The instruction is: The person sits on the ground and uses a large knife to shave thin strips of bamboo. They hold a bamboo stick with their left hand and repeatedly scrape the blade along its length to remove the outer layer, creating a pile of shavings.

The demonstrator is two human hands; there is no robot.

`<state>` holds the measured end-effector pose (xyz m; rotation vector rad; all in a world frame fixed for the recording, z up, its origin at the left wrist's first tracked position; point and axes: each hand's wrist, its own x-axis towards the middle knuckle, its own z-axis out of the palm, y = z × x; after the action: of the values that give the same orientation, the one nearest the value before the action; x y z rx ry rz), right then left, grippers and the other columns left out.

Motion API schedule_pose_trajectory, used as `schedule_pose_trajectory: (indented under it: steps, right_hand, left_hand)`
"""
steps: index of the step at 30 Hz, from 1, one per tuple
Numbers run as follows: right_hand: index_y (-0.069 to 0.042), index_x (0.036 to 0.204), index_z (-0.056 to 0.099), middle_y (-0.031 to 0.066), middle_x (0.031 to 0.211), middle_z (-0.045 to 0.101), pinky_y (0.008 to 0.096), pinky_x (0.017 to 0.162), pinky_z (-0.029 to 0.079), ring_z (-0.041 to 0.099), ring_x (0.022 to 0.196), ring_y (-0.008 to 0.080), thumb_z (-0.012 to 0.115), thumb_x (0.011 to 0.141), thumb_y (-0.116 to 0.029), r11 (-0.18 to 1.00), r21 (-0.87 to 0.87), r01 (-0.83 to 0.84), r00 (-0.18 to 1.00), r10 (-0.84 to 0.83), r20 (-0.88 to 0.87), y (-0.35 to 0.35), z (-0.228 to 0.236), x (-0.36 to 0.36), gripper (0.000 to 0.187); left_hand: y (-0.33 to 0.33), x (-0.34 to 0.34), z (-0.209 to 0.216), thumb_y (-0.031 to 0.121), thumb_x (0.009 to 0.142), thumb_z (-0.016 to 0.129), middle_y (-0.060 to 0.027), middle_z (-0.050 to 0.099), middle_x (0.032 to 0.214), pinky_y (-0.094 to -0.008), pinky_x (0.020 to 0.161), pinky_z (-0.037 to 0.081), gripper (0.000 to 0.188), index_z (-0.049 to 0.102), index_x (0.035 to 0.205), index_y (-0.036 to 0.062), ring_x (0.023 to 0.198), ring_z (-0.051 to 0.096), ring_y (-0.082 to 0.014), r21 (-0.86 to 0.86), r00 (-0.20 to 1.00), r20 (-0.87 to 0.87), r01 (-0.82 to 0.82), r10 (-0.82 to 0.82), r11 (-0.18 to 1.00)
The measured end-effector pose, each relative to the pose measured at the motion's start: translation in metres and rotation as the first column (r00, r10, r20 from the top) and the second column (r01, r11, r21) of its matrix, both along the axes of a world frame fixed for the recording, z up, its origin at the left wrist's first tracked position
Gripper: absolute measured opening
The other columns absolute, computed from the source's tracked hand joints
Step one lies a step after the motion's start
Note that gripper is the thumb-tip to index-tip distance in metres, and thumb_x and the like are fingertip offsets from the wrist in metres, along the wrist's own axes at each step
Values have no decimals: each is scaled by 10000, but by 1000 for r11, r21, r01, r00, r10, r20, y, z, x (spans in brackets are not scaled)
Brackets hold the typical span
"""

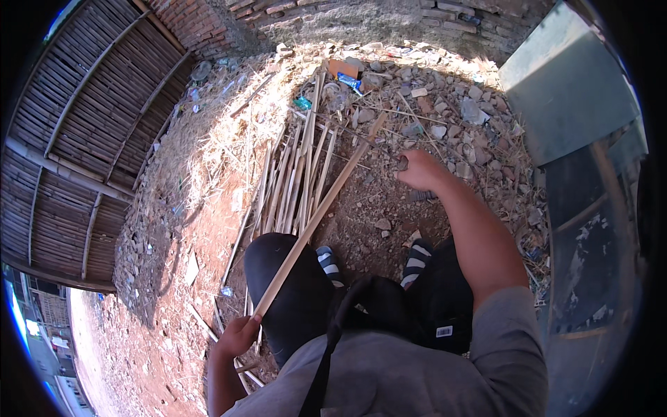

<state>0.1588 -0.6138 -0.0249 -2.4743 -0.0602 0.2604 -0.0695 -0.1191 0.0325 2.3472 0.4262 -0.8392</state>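
A long, flat bamboo strip [313, 224] runs diagonally across my left thigh, its far end reaching the ground ahead. My left hand [240, 335] grips its near end, thumb on top. My right hand [422, 171] is closed, to the right of the strip's far part. A dark end [401, 163] of something thin shows at its fingers; a dark line seems to run from it toward the strip, but I cannot make out its kind. Beyond my left knee lies a pile of split bamboo strips [288, 184] on the soil.
Rubble [479, 139] and litter, including a blue wrapper [349, 83], spread before a brick wall [361, 28]. A bamboo-slat panel [76, 104] stands at left, grey sheets [570, 90] at right. My feet in striped footwear [415, 263] flank bare soil.
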Motion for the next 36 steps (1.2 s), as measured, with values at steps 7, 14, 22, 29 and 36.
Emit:
schedule_pose_trajectory:
  steps: [7,14,22,29,36]
  right_hand:
    - [-50,996,697,159,790,687,475,746,538,692,818,368,740,803,-227,906,-184,-380,910,402,99,35,24,-18,265]
    - [-53,1041,698,172,884,699,481,788,542,692,885,372,735,803,-248,994,20,109,989,-110,95,-27,-16,7,309]
    - [-61,1150,701,193,984,712,457,833,546,693,947,359,717,800,-247,956,-159,-245,969,246,-19,17,19,-8,396]
    - [-66,1138,701,184,996,712,465,854,542,688,964,361,703,813,-244,998,-61,13,991,-5,135,-17,-8,1,370]
    - [-70,1069,690,170,1037,709,459,890,538,681,1014,348,740,834,-292,913,-170,-371,928,356,-112,31,24,-11,328]
  left_hand:
    - [-7,-9,-2,413,1029,547,-161,618,646,-421,608,464,514,660,800,-33,621,617,-267,128,985,167,29,-51,991]
    - [-12,-7,-3,404,1023,548,-206,600,636,-461,608,462,517,648,787,-45,609,611,-338,204,950,273,98,-153,974]
    - [2,-13,-12,416,1014,557,-261,619,696,-482,639,475,505,655,839,-47,674,646,-410,188,970,218,69,-110,980]
    - [-6,-3,-3,438,1015,560,-184,629,678,-438,671,490,526,651,827,-44,671,620,-257,188,983,161,61,-92,980]
    - [15,4,-13,436,1032,515,-29,535,634,-332,565,415,501,591,738,38,583,503,-148,-90,1000,5,-26,26,996]
